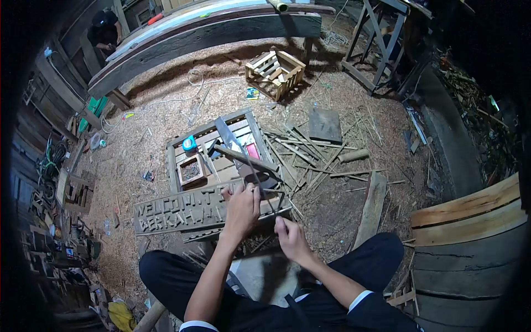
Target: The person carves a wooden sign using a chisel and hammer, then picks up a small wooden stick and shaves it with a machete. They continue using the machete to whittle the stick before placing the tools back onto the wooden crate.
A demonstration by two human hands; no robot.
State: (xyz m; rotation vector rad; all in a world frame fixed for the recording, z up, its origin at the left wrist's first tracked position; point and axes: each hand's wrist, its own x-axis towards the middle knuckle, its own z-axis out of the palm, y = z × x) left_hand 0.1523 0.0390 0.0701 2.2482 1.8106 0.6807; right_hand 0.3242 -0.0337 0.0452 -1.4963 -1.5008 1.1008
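My left hand (pixel 242 209) rests over the right part of a wooden sign (pixel 177 207) with raised stick letters that begin "WELCOM". Its fingers are closed at a thin wooden stick (pixel 271 191) that pokes out to the right. Beside it, my right hand (pixel 290 239) is closed in a fist around the lower end of a long thin dark blade (pixel 266 193), which slants up and left. Beyond the sign, a slatted wooden stand (pixel 172 166) bears a handsaw (pixel 225 131), a blue tape measure (pixel 189 144), a small wooden box (pixel 192 170) of small bits and a wooden-handled tool (pixel 243 157).
Thin wood strips (pixel 310 149) litter the ground to the right, near a flat dark board (pixel 325 124). A slatted crate (pixel 276 74) sits ahead below a long wooden bench (pixel 221 36). Planks (pixel 470 221) lie at the right. Another person (pixel 105 30) is at the far left.
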